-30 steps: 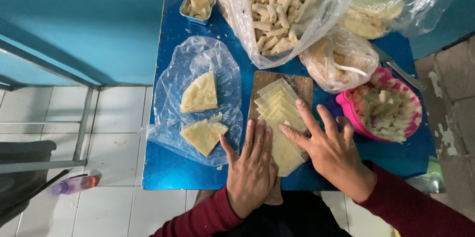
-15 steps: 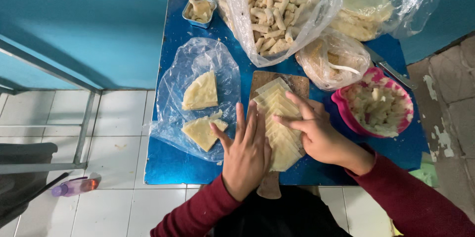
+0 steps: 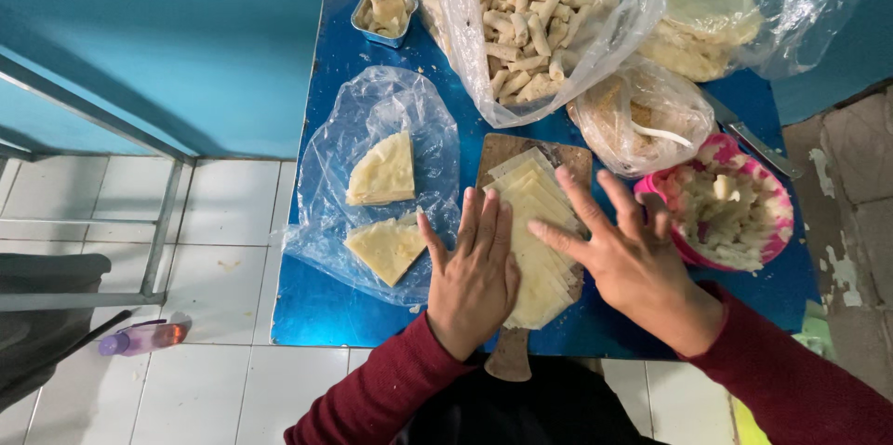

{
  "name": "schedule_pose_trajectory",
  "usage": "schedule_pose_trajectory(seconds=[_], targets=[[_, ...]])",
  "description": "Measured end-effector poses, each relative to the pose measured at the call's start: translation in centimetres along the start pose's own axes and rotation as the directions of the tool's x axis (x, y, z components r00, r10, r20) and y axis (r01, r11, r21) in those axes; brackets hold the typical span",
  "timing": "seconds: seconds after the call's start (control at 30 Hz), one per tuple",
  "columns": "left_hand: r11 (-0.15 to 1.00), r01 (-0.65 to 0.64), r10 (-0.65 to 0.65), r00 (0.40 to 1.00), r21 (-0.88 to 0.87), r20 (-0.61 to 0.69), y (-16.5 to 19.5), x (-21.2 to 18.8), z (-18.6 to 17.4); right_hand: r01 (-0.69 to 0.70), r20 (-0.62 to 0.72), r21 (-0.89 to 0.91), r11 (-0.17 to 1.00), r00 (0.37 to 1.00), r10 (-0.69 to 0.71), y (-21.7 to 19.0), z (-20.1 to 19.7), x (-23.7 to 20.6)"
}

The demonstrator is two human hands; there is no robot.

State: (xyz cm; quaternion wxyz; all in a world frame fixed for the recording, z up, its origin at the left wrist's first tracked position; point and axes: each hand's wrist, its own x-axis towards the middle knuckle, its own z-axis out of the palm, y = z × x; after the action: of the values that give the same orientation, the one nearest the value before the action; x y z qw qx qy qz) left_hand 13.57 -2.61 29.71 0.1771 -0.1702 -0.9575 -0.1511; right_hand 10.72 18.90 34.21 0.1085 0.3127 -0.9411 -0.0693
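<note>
Both hands flat and unclenched, fingers stretched, grasping nothing. Left hand (image 3: 474, 278) pressing palm-down on the near left part of a stack of thin pale dough sheets (image 3: 538, 239). Right hand (image 3: 633, 254) lying just to the right, fingers spread, fingertips touching the right edge of the same stack. Stack resting on a wooden cutting board (image 3: 507, 149), at the near middle of a blue desk (image 3: 326, 305); board handle sticking out over the near edge, between dark red sleeves (image 3: 372, 398).

Left of the board, a clear plastic sheet (image 3: 372, 101) spread on the desk, carrying two folded triangular dough wedges (image 3: 381, 171), one far, one near, slightly apart. At the far side, a big clear bag of rolled pastries (image 3: 535, 8), standing open. Right of it, another bag with flat round wrappers (image 3: 707, 17). Just nearer, a smaller bag (image 3: 642, 115) with pale contents. Right of the right hand, a pink bowl (image 3: 777, 240) filled with pale chunks. Far left corner, a small foil tray (image 3: 386, 13). On the tiled floor at left, a small bottle (image 3: 144, 336) lying on its side.
</note>
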Motion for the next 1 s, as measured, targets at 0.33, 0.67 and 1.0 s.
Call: schedule_pose_trajectory(seconds=[0.33,0.67,1.0], targets=[[1.0,0.007,-0.007,1.0,0.014,0.003,0.1,-0.1,-0.4,0.06,-0.022,-0.566,0.822,0.996,-0.088,-0.5,2.3,0.8],[0.999,-0.005,0.006,1.0,0.035,-0.016,-0.1,0.6,-0.5,-0.126,-0.142,-0.387,0.913,0.987,0.077,1.6,2.0,4.9],[0.974,-0.159,0.151,0.986,0.162,0.064,-0.8,0.8,-5.8,0.069,-0.15,0.143,0.987,0.988,-0.047,1.9,0.9,5.2]])
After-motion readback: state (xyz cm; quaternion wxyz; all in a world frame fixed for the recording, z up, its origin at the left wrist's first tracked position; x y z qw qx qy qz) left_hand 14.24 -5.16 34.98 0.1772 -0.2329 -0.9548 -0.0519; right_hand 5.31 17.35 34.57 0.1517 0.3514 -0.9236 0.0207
